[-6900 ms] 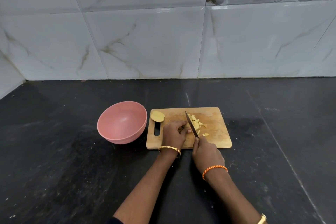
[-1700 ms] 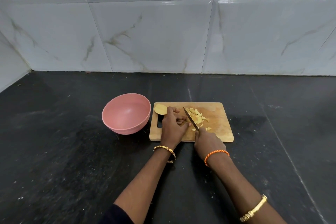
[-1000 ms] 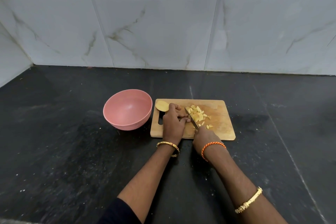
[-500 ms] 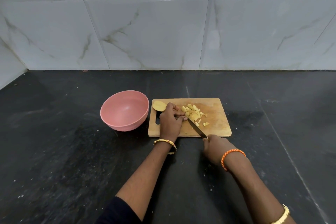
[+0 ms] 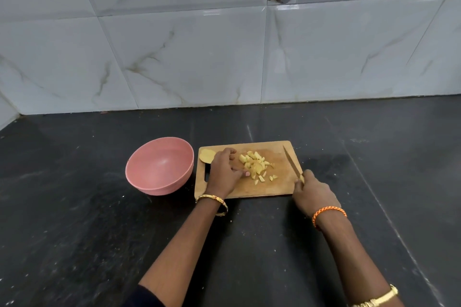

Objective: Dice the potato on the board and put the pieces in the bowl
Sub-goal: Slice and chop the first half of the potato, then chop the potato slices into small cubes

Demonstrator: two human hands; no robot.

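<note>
- Black stone countertop [image 5: 74, 219] ran back to a wall of white marbled tiles [image 5: 189, 57], as seen from the head camera.
- On the countertop lay a wooden cutting board [image 5: 282, 187], and a pink bowl [image 5: 159, 166] stood just beside its left edge, with nothing visible inside.
- A heap of diced potato pieces [image 5: 254, 164] sat near the middle of the board, with a few loose bits toward the near edge.
- An uncut potato half [image 5: 206, 156] rested at the board's far left corner, by the handle slot.
- The left hand [image 5: 224, 172] lay on the board, its fingers curled loosely with the tips against the left side of the heap; no piece was plainly pinched.
- The right hand [image 5: 311, 194] had its fingers wrapped round the handle of a knife [image 5: 292, 164], whose blade lay along the board's right side, apart from the heap.
- Bangles and an orange thread band circled the wrists.
</note>
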